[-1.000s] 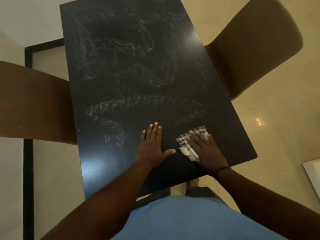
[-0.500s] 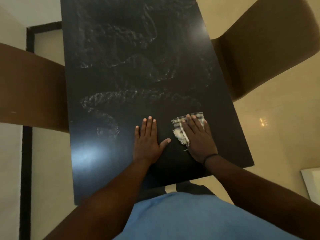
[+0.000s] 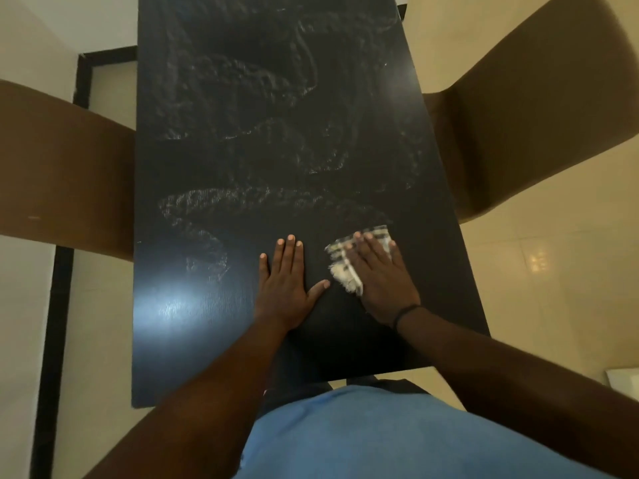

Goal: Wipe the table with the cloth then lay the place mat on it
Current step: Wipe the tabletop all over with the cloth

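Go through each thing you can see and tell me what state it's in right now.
table: streaked with wipe marks
cloth: flat on the table, under the right hand
right hand: fingers straight, pressing the cloth
left hand: flat on the table, fingers straight
place mat: not in view

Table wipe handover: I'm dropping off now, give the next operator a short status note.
Left hand: flat on the table, fingers straight, holding nothing.
Right hand: pressing the checked cloth flat near the table's near right part.
Done: damp wipe streaks cover the far and middle areas.
Left: finish the near end, then lay the place mat; none is in view.
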